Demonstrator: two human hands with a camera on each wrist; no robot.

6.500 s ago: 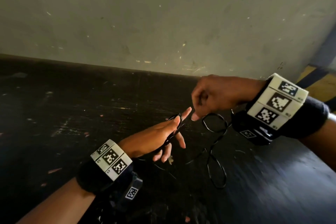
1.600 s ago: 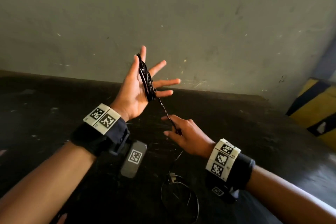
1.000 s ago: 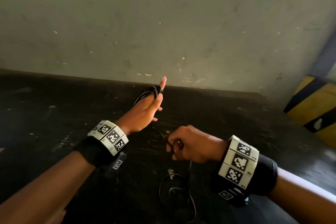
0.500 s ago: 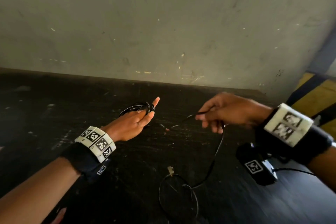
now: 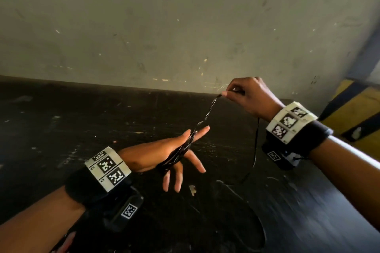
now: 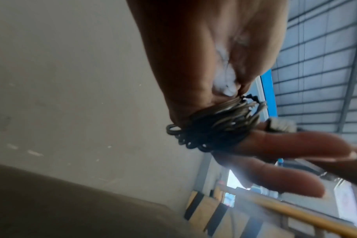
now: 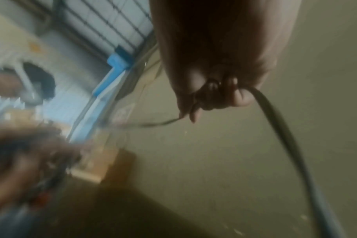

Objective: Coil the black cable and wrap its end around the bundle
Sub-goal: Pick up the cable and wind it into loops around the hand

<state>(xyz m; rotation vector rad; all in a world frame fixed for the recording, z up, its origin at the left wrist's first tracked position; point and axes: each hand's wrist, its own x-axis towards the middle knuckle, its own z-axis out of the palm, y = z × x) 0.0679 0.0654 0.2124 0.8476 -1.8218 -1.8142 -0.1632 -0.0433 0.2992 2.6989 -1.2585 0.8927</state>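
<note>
The black cable is wound in a coil (image 5: 176,155) round my left hand (image 5: 181,162), whose fingers are spread and straight above the table. In the left wrist view the coil (image 6: 214,127) sits across the base of the fingers (image 6: 296,145). A twisted strand (image 5: 207,115) rises from the coil to my right hand (image 5: 226,93), which pinches it, raised up and to the right. The right wrist view shows that pinch (image 7: 192,112), with the left hand blurred at lower left. Slack cable (image 5: 255,150) hangs from the right hand down to the table.
The dark, scuffed table (image 5: 82,129) runs back to a grey wall (image 5: 185,26). Loose cable loops (image 5: 261,224) lie on the table in front of me, near a small pale scrap (image 5: 192,190). A yellow and black striped block (image 5: 359,113) stands at the right.
My right hand has lifted up and back with the cable, drawing the strand upward. My left hand has turned and spread its fingers, coil still round it.
</note>
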